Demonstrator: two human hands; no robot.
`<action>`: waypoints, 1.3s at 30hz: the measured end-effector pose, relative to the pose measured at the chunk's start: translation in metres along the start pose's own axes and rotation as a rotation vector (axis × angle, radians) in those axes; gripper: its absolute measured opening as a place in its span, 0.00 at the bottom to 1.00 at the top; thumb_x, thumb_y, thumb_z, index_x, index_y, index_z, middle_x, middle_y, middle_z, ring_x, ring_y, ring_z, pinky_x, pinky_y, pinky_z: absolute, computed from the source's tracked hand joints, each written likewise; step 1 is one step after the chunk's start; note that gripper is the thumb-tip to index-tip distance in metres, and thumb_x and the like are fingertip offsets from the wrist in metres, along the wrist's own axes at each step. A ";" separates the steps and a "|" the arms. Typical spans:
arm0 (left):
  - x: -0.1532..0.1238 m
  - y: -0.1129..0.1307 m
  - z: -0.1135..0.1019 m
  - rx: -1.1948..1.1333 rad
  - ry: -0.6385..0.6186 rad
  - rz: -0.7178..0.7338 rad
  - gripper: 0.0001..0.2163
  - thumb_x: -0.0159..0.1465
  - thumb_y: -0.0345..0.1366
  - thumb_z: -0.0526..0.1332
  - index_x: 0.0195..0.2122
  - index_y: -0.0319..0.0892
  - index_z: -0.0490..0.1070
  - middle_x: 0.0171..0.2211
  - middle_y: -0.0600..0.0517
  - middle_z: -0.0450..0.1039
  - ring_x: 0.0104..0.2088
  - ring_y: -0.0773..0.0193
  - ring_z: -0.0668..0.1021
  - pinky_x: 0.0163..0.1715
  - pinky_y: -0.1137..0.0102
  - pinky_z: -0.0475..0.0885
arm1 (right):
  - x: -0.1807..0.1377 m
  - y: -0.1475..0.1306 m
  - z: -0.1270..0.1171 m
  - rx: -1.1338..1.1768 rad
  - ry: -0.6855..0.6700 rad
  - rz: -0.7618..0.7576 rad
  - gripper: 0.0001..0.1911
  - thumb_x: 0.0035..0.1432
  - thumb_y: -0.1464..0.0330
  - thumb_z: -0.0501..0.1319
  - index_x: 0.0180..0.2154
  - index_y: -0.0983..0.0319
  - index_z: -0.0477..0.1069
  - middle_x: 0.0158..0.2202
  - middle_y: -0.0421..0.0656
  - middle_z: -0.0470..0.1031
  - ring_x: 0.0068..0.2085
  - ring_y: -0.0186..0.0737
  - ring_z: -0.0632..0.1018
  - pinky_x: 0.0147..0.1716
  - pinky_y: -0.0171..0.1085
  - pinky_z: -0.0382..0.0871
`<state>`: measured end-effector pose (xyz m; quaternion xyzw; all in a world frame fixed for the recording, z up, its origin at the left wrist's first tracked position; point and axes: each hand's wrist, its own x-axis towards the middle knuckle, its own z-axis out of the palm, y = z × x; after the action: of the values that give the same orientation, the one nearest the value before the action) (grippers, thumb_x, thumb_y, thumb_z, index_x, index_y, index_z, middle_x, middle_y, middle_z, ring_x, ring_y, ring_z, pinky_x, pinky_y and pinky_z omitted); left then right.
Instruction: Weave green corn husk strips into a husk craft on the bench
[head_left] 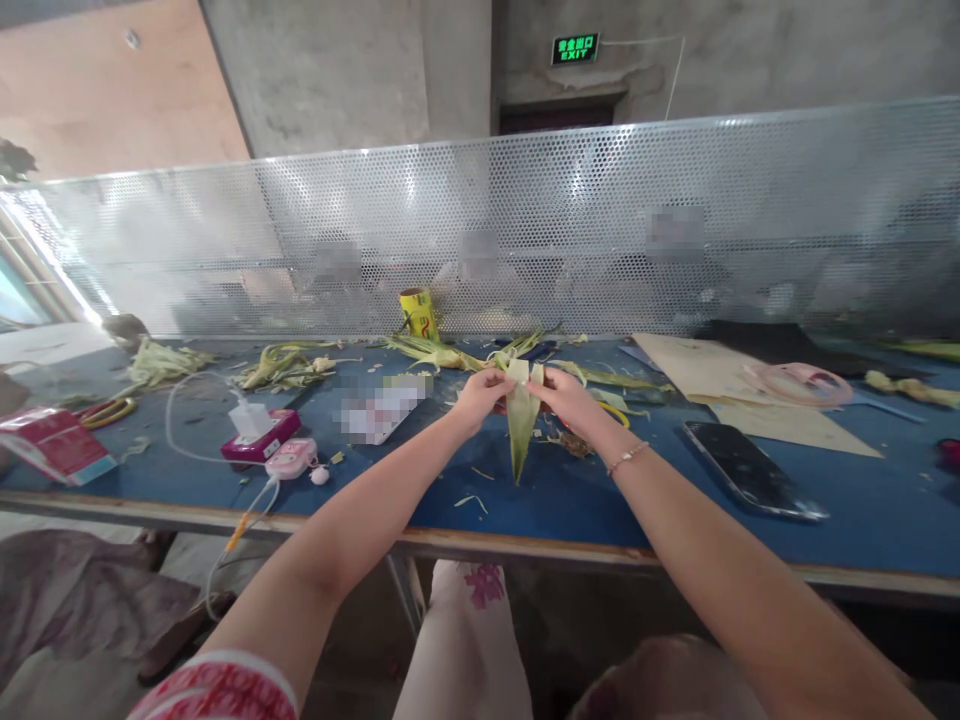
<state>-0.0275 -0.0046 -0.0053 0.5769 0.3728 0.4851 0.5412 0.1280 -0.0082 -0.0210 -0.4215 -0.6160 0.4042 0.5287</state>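
Over the blue table (570,500) my left hand (482,392) and my right hand (564,393) both pinch the top of a folded green leaf strip (520,420). The strip hangs between them and tapers to a point just above the tabletop. My left fingers close on its upper left edge, my right fingers on its upper right edge. A thin bracelet (627,457) circles my right wrist. More long green leaves (435,352) lie on the table just beyond my hands.
A dark phone (750,467) lies at the right, near tan paper sheets (720,385) and a pink ring (799,383). At the left are pink chargers with white cables (259,438), a red packet (52,443), leaf piles (289,365) and a yellow roll (418,313). A perforated metal screen (525,230) backs the table.
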 end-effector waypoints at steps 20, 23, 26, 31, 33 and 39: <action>0.000 -0.002 0.003 -0.093 -0.072 0.009 0.11 0.54 0.35 0.65 0.23 0.39 0.63 0.17 0.56 0.64 0.19 0.72 0.69 0.20 0.75 0.66 | -0.003 -0.008 -0.001 -0.147 0.053 -0.199 0.09 0.45 0.63 0.60 0.29 0.60 0.65 0.24 0.37 0.66 0.28 0.35 0.68 0.30 0.35 0.62; 0.000 -0.001 0.003 -0.096 -0.075 0.002 0.10 0.54 0.34 0.65 0.23 0.39 0.63 0.17 0.56 0.64 0.18 0.72 0.69 0.19 0.75 0.66 | -0.001 -0.005 -0.002 -0.133 0.039 -0.182 0.11 0.44 0.62 0.61 0.32 0.59 0.67 0.26 0.37 0.68 0.28 0.36 0.69 0.30 0.36 0.63; -0.001 -0.001 0.003 -0.090 -0.075 -0.005 0.09 0.54 0.33 0.64 0.23 0.38 0.64 0.17 0.56 0.64 0.18 0.72 0.69 0.19 0.75 0.65 | 0.001 -0.002 -0.003 -0.153 0.032 -0.210 0.11 0.46 0.61 0.61 0.31 0.59 0.66 0.26 0.38 0.68 0.28 0.36 0.69 0.30 0.36 0.62; -0.001 0.001 0.003 -0.097 -0.062 -0.039 0.09 0.53 0.34 0.65 0.24 0.38 0.65 0.16 0.57 0.64 0.17 0.74 0.67 0.19 0.76 0.65 | 0.000 -0.003 -0.003 -0.262 0.044 -0.284 0.08 0.49 0.61 0.60 0.30 0.59 0.68 0.25 0.38 0.68 0.28 0.37 0.68 0.31 0.37 0.61; 0.000 0.001 0.003 -0.109 -0.060 -0.047 0.09 0.52 0.34 0.65 0.24 0.38 0.65 0.16 0.57 0.64 0.17 0.74 0.67 0.19 0.76 0.66 | -0.001 -0.005 -0.003 -0.295 0.042 -0.304 0.08 0.50 0.62 0.59 0.30 0.59 0.68 0.25 0.38 0.67 0.28 0.37 0.68 0.31 0.37 0.61; 0.002 0.002 0.001 -0.157 -0.020 -0.056 0.08 0.54 0.34 0.65 0.24 0.38 0.65 0.17 0.56 0.64 0.17 0.73 0.68 0.20 0.75 0.66 | -0.008 -0.016 -0.001 -0.260 0.025 -0.324 0.07 0.49 0.62 0.60 0.30 0.59 0.69 0.27 0.39 0.68 0.29 0.36 0.68 0.30 0.37 0.61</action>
<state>-0.0264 -0.0036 -0.0034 0.5267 0.3441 0.4920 0.6018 0.1282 -0.0208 -0.0081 -0.3866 -0.7162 0.2256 0.5354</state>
